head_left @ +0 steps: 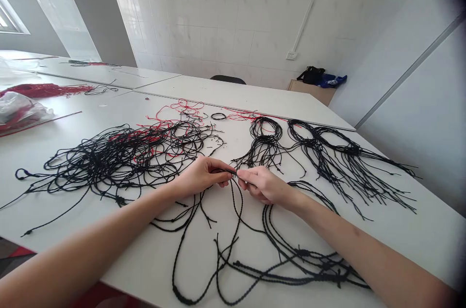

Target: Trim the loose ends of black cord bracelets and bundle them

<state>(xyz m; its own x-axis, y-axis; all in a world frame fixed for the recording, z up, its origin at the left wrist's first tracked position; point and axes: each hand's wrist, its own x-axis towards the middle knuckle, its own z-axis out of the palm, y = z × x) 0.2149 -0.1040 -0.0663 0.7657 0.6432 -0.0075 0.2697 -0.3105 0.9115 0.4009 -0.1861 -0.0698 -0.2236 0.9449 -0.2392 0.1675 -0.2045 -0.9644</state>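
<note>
My left hand pinches a black braided cord between thumb and fingers. Right beside it, my right hand grips the same cord, the fingertips of both hands almost touching. From between them a loop of the cord hangs down to the white table. Closer to me, several black cords with knots lie loosely curved under and between my forearms. A big tangle of black cords, mixed with some red cord, spreads left of my left hand. The knot details inside my fingers are hidden.
Bundles of looped black cords lie behind my right hand, with more bundles farther right. A small black ring of cord rests near the back. Red cords and a clear plastic bag are at far left.
</note>
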